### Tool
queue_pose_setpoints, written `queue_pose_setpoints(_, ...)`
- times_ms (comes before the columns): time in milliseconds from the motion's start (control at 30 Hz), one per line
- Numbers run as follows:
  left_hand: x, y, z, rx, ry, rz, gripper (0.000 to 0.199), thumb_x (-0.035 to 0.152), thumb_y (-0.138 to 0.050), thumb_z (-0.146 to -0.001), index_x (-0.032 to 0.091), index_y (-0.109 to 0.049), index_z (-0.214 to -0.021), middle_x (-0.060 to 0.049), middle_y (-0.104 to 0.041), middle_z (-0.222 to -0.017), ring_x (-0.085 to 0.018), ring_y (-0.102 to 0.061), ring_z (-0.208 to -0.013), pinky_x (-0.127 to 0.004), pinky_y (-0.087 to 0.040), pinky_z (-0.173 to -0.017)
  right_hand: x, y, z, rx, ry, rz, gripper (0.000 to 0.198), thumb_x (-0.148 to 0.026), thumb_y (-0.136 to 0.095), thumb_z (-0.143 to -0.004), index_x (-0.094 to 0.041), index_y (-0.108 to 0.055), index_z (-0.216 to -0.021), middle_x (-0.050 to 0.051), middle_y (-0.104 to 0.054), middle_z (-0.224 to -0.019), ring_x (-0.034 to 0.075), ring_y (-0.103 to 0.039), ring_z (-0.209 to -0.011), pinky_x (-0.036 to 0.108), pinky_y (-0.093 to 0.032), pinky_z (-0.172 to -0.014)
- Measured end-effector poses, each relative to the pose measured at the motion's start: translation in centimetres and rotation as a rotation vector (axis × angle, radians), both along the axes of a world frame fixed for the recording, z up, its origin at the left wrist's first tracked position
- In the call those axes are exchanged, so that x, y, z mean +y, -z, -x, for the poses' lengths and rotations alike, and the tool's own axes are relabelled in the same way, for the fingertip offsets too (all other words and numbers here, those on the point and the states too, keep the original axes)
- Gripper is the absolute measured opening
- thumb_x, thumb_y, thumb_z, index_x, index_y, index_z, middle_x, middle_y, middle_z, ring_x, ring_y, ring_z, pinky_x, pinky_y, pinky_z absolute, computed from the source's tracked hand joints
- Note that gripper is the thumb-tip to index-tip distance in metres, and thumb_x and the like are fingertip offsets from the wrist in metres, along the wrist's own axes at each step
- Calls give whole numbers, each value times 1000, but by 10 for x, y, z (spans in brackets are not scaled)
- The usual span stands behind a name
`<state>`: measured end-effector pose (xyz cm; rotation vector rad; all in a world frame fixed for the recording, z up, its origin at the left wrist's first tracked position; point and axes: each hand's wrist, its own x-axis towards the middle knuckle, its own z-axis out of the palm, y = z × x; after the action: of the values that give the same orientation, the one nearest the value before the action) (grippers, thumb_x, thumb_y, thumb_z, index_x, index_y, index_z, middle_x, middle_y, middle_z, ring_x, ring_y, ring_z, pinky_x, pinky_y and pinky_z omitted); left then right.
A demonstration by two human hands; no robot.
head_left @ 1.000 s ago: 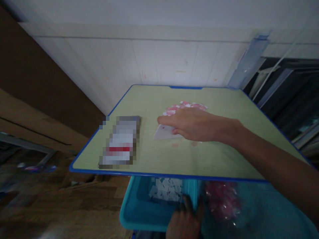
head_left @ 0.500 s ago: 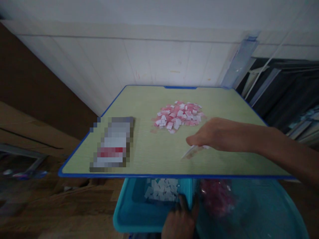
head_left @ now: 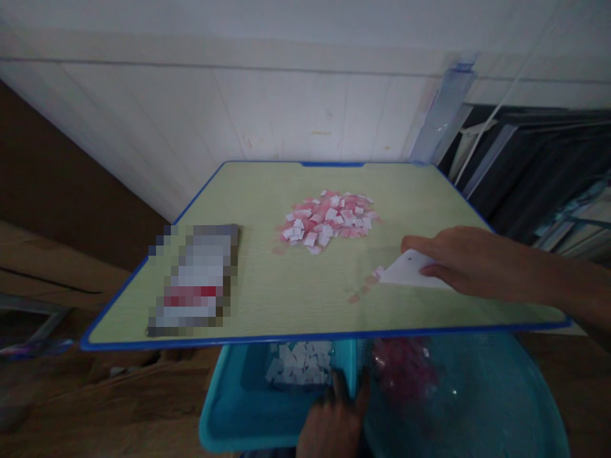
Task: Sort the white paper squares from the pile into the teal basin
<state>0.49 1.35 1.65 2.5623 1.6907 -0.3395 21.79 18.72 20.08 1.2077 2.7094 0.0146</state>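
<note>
My right hand (head_left: 461,257), over the right part of the low table (head_left: 267,299), is closed on a flat white card (head_left: 413,270) with a small dark dot. The card's lower edge is near the tabletop, and a few small pink and white pieces (head_left: 367,286) lie at its left corner. Below the table's front edge, my left hand (head_left: 331,416) grips the wall of a teal bin (head_left: 210,413), with fingers on both sides of it. Inside the bin are many white paper squares (head_left: 303,362). A pile of pink and white squares (head_left: 329,219) sits mid-table.
A blurred-out flat object (head_left: 195,277), probably a phone, lies on the table's left side. Right of the bin, a round teal basin (head_left: 506,394) holds a clear bag of red material (head_left: 405,369). A clear plastic bottle (head_left: 442,114) and dark panels (head_left: 529,159) stand behind right.
My right hand has moved right and turned, so the card's white face shows and small pink pieces appear beside it. The view has shifted slightly. My left hand stays on the bin wall.
</note>
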Motion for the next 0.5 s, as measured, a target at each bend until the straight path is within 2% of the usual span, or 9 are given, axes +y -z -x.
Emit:
queue_pose_setpoints(100, 0, 1, 0, 14, -1, 4, 68, 7, -50, -83, 40, -34, -141, -20, -64, -119, -18, -68, -70, -27, -55, -61, 12, 3, 0, -75, 92, -117, 27, -14, -44, -83, -19, -57, -107, 4, -59, -65, 20, -55, -60, 30, -24, -53)
queue_pose_setpoints(167, 0, 2, 0, 18, -1, 8, 70, 7, -50, -82, 41, -33, -141, -19, -64, -119, -18, -68, -70, -27, -55, -61, 16, 2, 2, -78, 112, -115, 26, -16, -44, -84, -18, -57, -107, 5, -60, -66, 22, -56, -63, 30, -24, -53)
queue_pose_setpoints(267, 0, 3, -1, 23, 3, 19, 69, 8, -52, -81, 39, -36, -140, -19, -65, -117, -17, -67, -66, -27, -55, -60, 13, 1, 8, -54, 65, -95, 26, -19, -43, -86, -18, -56, -109, 6, -61, -66, 23, -58, -64, 30, -24, -53)
queue_pose_setpoints(400, 0, 3, 0, 33, 8, 2, 69, 8, -51, -81, 38, -35, -140, -19, -65, -116, -18, -68, -67, -27, -55, -60, 7, 4, 17, -84, 8, -148, 33, -12, -37, -86, -18, -57, -112, 6, -64, -66, 21, -57, -60, 31, -19, -51)
queue_pose_setpoints(500, -1, 3, 0, 26, 8, -5, 68, 9, -51, -82, 39, -35, -140, -19, -65, -117, -18, -68, -67, -27, -55, -60, 2, 4, 14, -65, -62, -78, 31, -11, -37, -87, -20, -60, -105, 4, -64, -65, 19, -57, -59, 31, -20, -51)
